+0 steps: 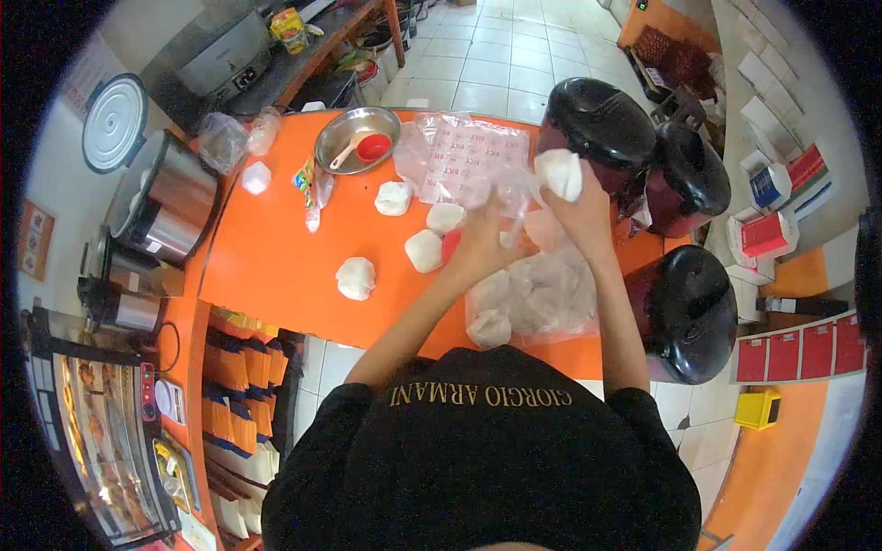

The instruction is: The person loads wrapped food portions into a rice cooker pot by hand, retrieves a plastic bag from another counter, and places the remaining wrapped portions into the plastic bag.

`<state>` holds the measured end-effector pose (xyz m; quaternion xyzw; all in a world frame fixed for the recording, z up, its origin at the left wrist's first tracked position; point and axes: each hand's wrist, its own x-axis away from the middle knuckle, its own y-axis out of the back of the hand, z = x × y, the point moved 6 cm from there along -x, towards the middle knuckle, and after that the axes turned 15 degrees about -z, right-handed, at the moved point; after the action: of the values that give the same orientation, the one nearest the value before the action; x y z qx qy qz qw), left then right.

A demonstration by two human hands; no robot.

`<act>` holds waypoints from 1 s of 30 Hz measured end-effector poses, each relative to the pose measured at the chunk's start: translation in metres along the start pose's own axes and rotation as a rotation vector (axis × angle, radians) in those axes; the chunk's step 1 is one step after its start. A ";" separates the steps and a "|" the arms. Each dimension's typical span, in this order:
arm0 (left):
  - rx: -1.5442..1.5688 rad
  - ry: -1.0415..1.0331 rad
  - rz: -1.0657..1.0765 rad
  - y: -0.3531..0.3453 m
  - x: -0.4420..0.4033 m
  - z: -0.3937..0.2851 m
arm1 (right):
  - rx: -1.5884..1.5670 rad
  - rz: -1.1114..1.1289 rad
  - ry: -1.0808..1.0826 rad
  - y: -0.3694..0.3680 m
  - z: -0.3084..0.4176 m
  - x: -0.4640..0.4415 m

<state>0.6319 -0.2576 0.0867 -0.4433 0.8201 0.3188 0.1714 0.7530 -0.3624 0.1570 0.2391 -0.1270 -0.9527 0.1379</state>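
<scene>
My right hand is raised, its fingers closed around a white wrapped bundle. My left hand is over the middle of the orange table, fingers apart and somewhat blurred, beside some clear plastic; whether it touches the plastic I cannot tell. Near my left hand sit white bundles, with a red item partly hidden behind the hand. Below my hands lies a clear plastic bag holding several similar bundles. A stack of wrappers printed "RICE" lies beyond my left hand.
Another white bundle lies on the orange table. A metal bowl with a red scoop stands at the far edge. Dark lidded pots crowd the right side. Steel pots and a glass food warmer are left.
</scene>
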 end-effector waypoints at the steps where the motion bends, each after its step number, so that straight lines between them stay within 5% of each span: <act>1: 0.071 0.136 0.227 -0.013 0.007 0.007 | 0.265 0.004 0.215 -0.003 -0.006 0.001; 2: 0.073 0.135 0.226 -0.012 0.006 0.009 | 0.530 0.005 0.429 -0.007 -0.012 0.002; 4: 0.087 0.314 0.334 -0.003 0.003 0.012 | 0.623 0.164 0.372 -0.008 -0.021 0.006; 7: 0.442 0.368 0.170 0.020 -0.005 0.036 | 0.411 0.806 -0.041 -0.027 -0.048 0.033; 11: 0.598 0.625 0.001 0.055 -0.005 0.079 | 0.464 0.718 -0.073 -0.046 -0.110 0.062; 13: 0.039 0.102 -0.029 0.065 -0.004 0.115 | 0.632 0.693 0.062 -0.047 -0.124 0.069; 14: 0.037 0.101 -0.033 0.063 0.009 0.135 | 0.631 0.694 0.067 -0.044 -0.118 0.072; 16: -0.514 0.052 0.222 0.050 0.046 0.171 | 0.675 0.710 0.168 -0.038 -0.089 0.073; 20: -0.576 0.031 0.244 0.038 0.061 0.177 | 0.640 0.688 0.139 -0.024 -0.068 0.065; 23: -0.500 0.176 0.282 0.044 0.053 0.179 | 0.468 0.569 0.126 -0.009 -0.050 0.055; 25: -0.392 0.405 0.077 0.073 0.030 0.146 | 0.196 0.494 -0.024 0.001 -0.036 0.048; 26: -0.390 0.406 0.083 0.078 0.020 0.130 | 0.198 0.491 -0.030 0.002 -0.033 0.047; 28: -0.236 0.122 -0.324 0.109 -0.008 0.077 | -0.091 0.395 -0.119 0.004 -0.020 0.045; 30: -0.129 0.061 -0.324 0.113 -0.027 0.022 | -0.345 0.345 -0.217 -0.008 0.017 0.050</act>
<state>0.5521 -0.1808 0.1279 -0.5892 0.7206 0.3255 0.1664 0.7009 -0.3680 0.1482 0.0831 -0.0158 -0.9428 0.3223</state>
